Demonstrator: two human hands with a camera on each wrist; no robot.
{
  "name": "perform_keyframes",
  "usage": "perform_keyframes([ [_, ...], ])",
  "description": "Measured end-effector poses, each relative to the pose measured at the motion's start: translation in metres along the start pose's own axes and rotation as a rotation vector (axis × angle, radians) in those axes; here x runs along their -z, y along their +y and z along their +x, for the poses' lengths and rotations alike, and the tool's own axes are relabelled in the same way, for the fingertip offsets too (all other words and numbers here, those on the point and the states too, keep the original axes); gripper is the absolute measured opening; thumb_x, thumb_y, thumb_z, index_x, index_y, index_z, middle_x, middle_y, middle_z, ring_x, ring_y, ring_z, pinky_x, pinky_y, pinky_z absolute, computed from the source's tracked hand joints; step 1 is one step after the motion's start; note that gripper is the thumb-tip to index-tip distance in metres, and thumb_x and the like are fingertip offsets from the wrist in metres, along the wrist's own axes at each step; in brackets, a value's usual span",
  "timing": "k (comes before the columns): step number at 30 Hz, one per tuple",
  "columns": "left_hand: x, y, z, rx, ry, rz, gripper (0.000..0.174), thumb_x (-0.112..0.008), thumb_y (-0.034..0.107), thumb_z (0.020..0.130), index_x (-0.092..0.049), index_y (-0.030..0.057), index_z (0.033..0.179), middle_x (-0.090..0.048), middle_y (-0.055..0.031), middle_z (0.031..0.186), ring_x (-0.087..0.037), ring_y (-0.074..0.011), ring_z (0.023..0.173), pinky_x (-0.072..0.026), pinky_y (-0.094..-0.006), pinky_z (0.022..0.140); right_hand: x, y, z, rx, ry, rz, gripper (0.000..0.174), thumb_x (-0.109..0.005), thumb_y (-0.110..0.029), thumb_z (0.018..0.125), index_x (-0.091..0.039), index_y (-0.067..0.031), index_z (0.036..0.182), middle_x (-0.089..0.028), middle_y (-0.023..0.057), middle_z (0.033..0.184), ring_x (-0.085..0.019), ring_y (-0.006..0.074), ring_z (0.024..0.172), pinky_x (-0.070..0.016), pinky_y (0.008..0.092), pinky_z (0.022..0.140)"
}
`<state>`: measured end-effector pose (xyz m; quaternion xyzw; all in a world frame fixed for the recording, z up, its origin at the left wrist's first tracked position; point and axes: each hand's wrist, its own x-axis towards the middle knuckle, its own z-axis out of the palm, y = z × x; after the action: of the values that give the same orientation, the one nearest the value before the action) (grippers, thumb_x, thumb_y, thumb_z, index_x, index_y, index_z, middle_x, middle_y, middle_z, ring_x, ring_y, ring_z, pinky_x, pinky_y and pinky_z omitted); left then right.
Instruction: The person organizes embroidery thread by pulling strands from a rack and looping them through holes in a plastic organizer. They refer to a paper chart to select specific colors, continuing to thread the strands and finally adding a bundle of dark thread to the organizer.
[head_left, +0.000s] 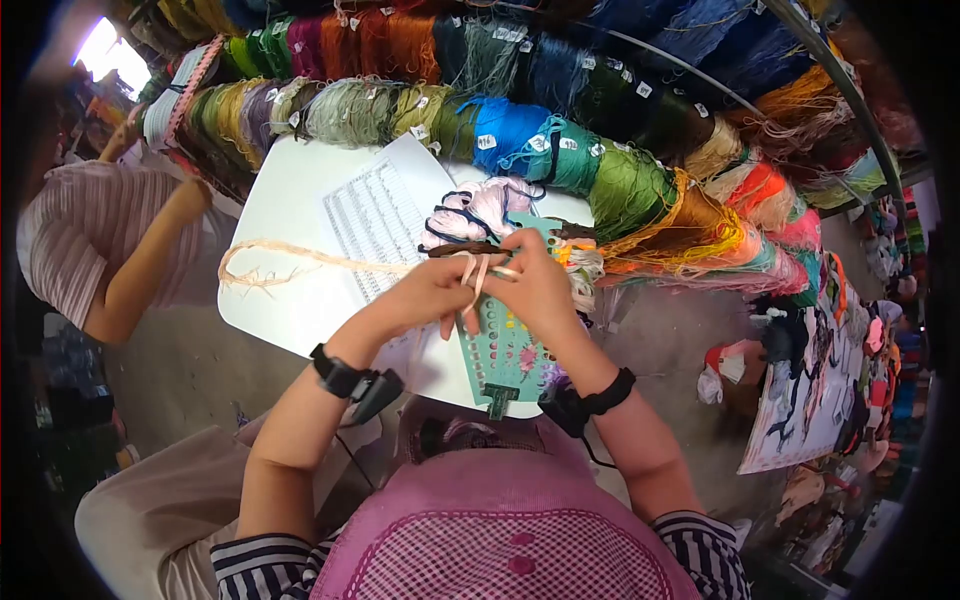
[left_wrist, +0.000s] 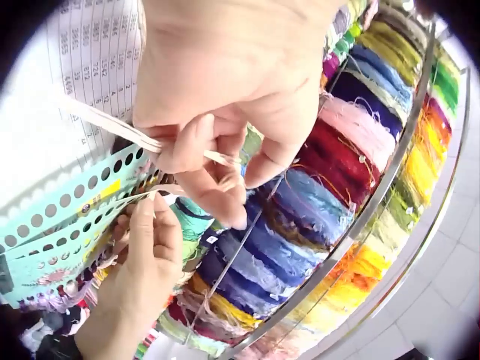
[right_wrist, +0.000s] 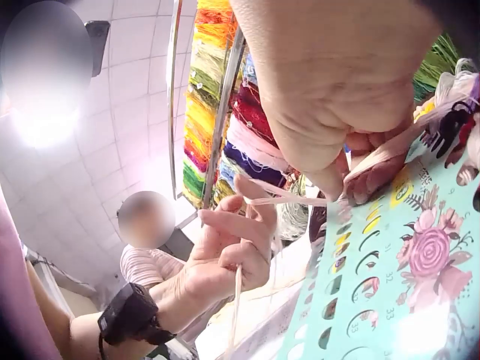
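My left hand (head_left: pixel 420 295) holds a pale peach thread (head_left: pixel 330 260), which loops across its fingers and trails left over the table. In the left wrist view the strand passes between the thumb and curled fingers. My right hand (head_left: pixel 540 290) pinches the same thread close over a mint-green card (right_wrist: pixel 349 300). Rows of round holes, numbers and a printed pink rose (right_wrist: pixel 431 251) mark this card. A black binder clip (head_left: pixel 500 400) grips its near end. Several thread bundles (head_left: pixel 582 262) hang at the card's right edge, partly hidden by my right hand.
Under the card is a white table (head_left: pixel 270 190) with a printed number sheet (head_left: pixel 370 215) and a pale pink skein (head_left: pixel 495 205). Racks of coloured, tagged thread (head_left: pixel 510 130) curve around the far side. At left sits another person (head_left: pixel 110 230) in a striped shirt.
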<state>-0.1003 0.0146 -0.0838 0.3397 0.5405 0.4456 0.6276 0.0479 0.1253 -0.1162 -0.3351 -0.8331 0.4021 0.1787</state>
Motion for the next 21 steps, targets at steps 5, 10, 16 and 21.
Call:
perform_keyframes([
  [5,0.016,-0.042,0.029,-0.211,0.011,-0.003,0.02,-0.068,0.02,0.087,-0.061,0.0046,0.098,-0.056,0.0025,0.081,-0.052,-0.0038,0.075,-0.0429,-0.0214,0.064,0.005,0.011,0.005,-0.083,-0.13,-0.003,0.045,-0.069,-0.041,0.082,-0.046,-0.0075,0.102,-0.061,0.0106,0.067,-0.064,0.0325,0.064,-0.0466,0.0405,0.059],
  [10,0.058,0.001,-0.044,-0.018,0.502,-0.172,0.019,-0.059,0.029,0.092,-0.06,0.0094,0.09,-0.056,0.0036,0.083,-0.046,-0.0041,0.066,-0.0366,-0.0195,0.055,0.008,0.013,0.015,-0.214,-0.262,0.183,0.043,-0.058,-0.046,0.09,-0.045,-0.0055,0.1,-0.058,0.0069,0.066,-0.057,0.0231,0.061,-0.0431,0.037,0.056],
  [16,0.109,0.004,-0.124,-0.17,0.625,-0.656,0.024,-0.057,0.025,0.093,-0.049,0.0149,0.072,-0.043,0.0064,0.06,-0.031,-0.0032,0.044,-0.0193,-0.0187,0.038,-0.001,0.012,0.01,-0.089,-0.182,-0.034,0.046,-0.061,-0.047,0.086,-0.044,-0.0061,0.098,-0.056,0.0073,0.068,-0.056,0.0211,0.058,-0.0409,0.0351,0.055],
  [21,0.116,0.025,-0.147,-0.237,0.676,-0.679,0.025,-0.056,0.022,0.094,-0.049,0.0135,0.071,-0.033,0.008,0.057,-0.024,-0.0024,0.04,-0.0154,-0.019,0.037,-0.006,-0.003,0.003,-0.078,-0.158,-0.276,0.052,-0.071,-0.045,0.074,-0.043,-0.0079,0.098,-0.059,0.0109,0.073,-0.061,0.0297,0.063,-0.0441,0.0401,0.059],
])
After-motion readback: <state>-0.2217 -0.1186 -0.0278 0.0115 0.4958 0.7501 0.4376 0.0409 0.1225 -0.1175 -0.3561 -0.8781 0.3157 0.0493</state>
